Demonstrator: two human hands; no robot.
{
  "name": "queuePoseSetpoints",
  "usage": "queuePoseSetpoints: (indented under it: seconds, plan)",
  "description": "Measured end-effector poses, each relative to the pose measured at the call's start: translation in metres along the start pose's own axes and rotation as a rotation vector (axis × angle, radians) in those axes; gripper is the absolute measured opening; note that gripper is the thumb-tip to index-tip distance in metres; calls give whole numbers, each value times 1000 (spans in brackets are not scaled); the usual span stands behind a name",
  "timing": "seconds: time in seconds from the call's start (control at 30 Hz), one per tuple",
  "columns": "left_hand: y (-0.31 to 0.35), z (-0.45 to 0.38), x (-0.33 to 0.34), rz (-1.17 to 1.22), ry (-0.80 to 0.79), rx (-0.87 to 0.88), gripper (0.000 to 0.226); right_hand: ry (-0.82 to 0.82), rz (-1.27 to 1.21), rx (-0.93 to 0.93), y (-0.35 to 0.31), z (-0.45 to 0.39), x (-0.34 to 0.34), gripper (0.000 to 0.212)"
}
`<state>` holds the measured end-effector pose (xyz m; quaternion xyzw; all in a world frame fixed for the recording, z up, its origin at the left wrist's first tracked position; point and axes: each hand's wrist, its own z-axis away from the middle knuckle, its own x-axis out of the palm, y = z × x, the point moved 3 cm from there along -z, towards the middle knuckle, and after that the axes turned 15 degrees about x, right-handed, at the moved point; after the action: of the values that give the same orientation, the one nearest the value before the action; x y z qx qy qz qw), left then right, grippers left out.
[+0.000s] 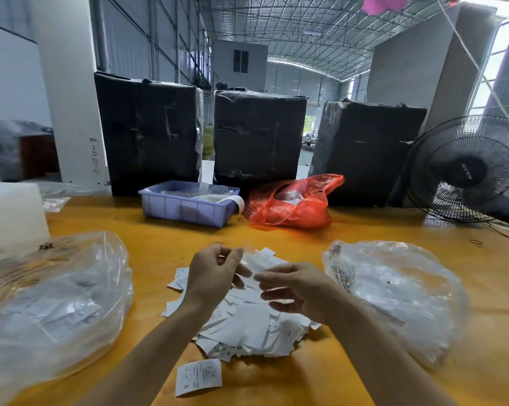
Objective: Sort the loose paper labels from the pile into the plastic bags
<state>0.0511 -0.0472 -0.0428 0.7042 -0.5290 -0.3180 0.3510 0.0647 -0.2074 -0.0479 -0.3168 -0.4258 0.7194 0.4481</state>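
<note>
**Head view: both hands work one small clear bag over the label pile**

Head cam shows our two hands up over the pile of paper labels [247, 320], which sits in the middle of the wooden table [364, 376]. We use that pile as our landmark.

Our left hand [210, 273] has thumb and fingers curled in, pinching the top edge of a small clear bag [254, 263]. Our right hand [294, 291] has its fingers bent and a bit apart, w/ the tips at the bag's other side. It looks like a pinch too, but the plastic is see-through and blurry, so we can't tell for sure.

How we think this step goes best:
- Pull the two sides of the bag mouth apart gently, so it opens wide and doesn't rip.
- Keep the bag low, right above the pile, so a dropped label lands back w/ the rest.
- Pick only one kind of label per bag. Check the print first.

How the labels look: small white paper slips, thin and flat, some w/ dark print, many blank side up. They lie loose, every which way, on top of each other. One printed label [198, 376] lies alone, on our side of the pile.

A big clear bag [51, 303] lies left of the pile, w/ white things inside. Another big clear bag [400, 291] lies right of the pile. Behind the pile, farther off, sit a blue tray [188, 208] and a red bag [294, 203].
</note>
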Motion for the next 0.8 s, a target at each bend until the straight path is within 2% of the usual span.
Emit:
queuePoseSetpoints:
  seconds: [0.07,0.13,0.23,0.3,0.4,0.47,0.53,0.63,0.7,0.8]
  plan:
    - [-3,-1,-1,44,-25,-88,19,58,-153,-34,-2,-2,-2,6]
    - [-6,0,1,39,-149,-187,20,116,-265,-74,-4,-3,-6,10]
    - [-11,5,8,-5,-369,-315,24,215,-201,-174,-5,-1,-9,16]
    - [-11,4,10,-18,-346,-300,38,250,-19,-270,-7,2,-8,20]
    - [-6,2,11,24,-362,-198,63,172,158,-318,-9,4,0,20]
    - [-4,3,10,108,-448,-174,63,119,187,-310,-8,3,5,21]
    - [-5,4,9,150,-497,-167,51,93,145,-299,-8,2,7,23]
    - [-5,4,8,118,-476,-123,30,99,114,-296,-7,2,8,36]
    - [-5,2,7,108,-397,-115,27,132,134,-315,-7,3,7,42]
    - [-5,-5,-2,79,-231,-130,31,344,342,-389,-9,0,0,38]
